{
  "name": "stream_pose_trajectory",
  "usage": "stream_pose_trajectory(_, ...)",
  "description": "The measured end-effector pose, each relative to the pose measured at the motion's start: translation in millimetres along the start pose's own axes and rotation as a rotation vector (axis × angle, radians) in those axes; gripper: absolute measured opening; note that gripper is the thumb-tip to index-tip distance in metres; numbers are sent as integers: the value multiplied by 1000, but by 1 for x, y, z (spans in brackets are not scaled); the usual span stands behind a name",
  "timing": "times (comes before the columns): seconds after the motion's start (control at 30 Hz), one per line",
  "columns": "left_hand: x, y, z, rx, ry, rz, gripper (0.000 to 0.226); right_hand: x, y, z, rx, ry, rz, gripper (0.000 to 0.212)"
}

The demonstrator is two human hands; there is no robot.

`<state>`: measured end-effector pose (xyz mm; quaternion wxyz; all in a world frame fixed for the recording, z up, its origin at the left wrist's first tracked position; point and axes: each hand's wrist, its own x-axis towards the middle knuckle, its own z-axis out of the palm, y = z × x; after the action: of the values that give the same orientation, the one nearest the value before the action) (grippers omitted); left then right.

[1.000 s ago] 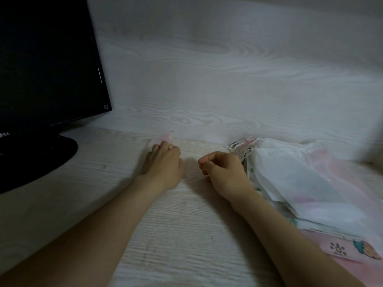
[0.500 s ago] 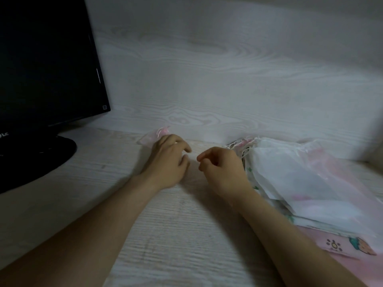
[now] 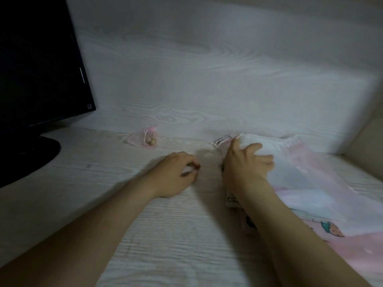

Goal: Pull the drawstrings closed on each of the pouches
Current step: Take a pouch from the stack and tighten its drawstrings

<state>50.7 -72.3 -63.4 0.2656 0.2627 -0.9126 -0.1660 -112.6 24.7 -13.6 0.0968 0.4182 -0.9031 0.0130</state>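
— Near the monitor (image 3: 41, 59)?
— Black, cut off at the left edge. Stands on a pale desk (image 3: 165, 235) against a woodgrain wall (image 3: 207, 79).
— And the small pink pouch (image 3: 143, 139)?
— Lies flat, right of the monitor, neck gathered, beads (image 3: 150, 141) inside.
— The left hand (image 3: 176, 175)?
— Rests further right of the monitor, loosely curled, holding nothing.
— The right hand (image 3: 244, 164)?
— Farthest right of the monitor, gripping the white pouch (image 3: 290, 175) atop the pile of pouches (image 3: 342, 251). Blurred; covers the pile's near corner with the forearm. Cannot make out the drawstrings there.
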Motion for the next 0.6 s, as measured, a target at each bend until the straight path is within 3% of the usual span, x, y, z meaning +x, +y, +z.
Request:
stream_pose_trajectory(0.07,0,1,1,-2,8,-5,27,5,6,2,54,-18,-60,73)
stream_pose_trajectory(0.17,1,-1,4,-15,17,4,26,6,10,0,125,118,-147,64)
stream_pose_trajectory(0.4,1,2,1,-69,45,0,22,-6,1,-8,77,231,-133,65)
stream_pose_trajectory(0.47,1,0,2,-105,122,-9,16,-9,-2,-15,67,316,-155,54)
stream_pose_trajectory(0.6,5,-3,-1,-176,291,-74,26,-20,-8,-29,126,493,-341,38)
